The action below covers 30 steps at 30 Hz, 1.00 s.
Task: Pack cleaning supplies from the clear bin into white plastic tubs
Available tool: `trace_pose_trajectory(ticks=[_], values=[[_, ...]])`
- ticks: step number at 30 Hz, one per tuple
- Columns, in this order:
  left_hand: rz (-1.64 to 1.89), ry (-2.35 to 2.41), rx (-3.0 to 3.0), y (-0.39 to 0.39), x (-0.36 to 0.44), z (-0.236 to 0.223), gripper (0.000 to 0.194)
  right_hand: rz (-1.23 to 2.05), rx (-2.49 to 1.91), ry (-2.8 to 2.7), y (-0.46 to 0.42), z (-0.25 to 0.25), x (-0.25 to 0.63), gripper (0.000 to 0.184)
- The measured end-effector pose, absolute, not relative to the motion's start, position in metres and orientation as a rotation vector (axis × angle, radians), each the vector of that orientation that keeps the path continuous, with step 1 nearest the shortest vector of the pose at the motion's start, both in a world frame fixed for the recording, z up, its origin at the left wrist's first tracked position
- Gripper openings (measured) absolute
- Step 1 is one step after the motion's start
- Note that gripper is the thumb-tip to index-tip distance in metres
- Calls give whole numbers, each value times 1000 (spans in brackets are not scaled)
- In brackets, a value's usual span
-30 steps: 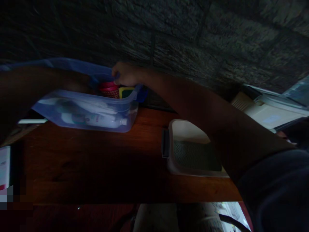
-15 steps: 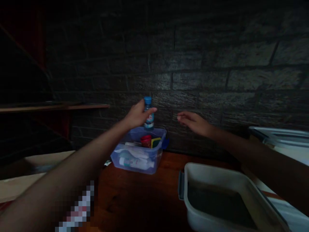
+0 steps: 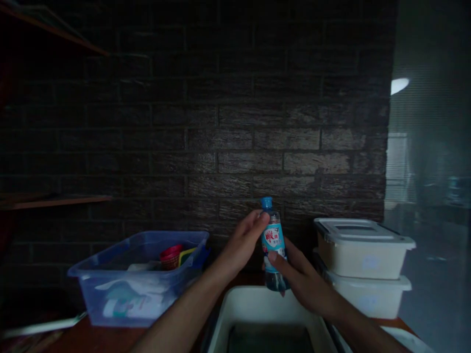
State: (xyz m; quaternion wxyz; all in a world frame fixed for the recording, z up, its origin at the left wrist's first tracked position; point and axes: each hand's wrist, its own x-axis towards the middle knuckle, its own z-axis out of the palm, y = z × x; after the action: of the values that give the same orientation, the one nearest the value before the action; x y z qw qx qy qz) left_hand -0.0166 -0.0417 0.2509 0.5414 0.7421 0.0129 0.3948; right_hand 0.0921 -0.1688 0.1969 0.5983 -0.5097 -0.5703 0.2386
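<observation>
A clear bottle [image 3: 273,240] with a blue cap and a light-blue label stands nearly upright in front of the brick wall, held between both hands. My left hand [image 3: 246,240] is closed around its upper part, thumb across the front below the cap. Lower down, my right hand [image 3: 300,274] grips the bottle from the right, its thumb on the label. Directly below is a white tub [image 3: 227,306] with a dark bottom. To the left sits a translucent blue bin [image 3: 91,289] holding a red patterned cup [image 3: 171,259], a yellow-edged item and white packages.
Two lidded cream boxes [image 3: 362,257] are stacked at the right. A dark brick wall [image 3: 235,122] rises behind the wooden table [image 3: 110,338]. Shelves [image 3: 73,200] jut out at the left, and a glassy panel [image 3: 430,220] stands at far right.
The bottle has moved right, from above the blue bin to above the white tub. My right hand has come to it and closed on it. The view has turned right.
</observation>
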Motion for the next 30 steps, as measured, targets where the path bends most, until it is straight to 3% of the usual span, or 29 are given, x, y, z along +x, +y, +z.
trace_pose_trajectory(ticks=[5,13,20,30], values=[[733,-36,1683,-52,-17,224,44,423,-1140,-1230,-177,195,108,50],[852,146,1762,-55,-27,207,55,546,-1167,-1533,-189,196,118,63],[850,-21,1818,-58,-39,210,40,524,-1290,-1578,-190,193,121,65],[802,-29,1807,-58,-45,216,38,483,-1390,-1511,-191,194,113,72]])
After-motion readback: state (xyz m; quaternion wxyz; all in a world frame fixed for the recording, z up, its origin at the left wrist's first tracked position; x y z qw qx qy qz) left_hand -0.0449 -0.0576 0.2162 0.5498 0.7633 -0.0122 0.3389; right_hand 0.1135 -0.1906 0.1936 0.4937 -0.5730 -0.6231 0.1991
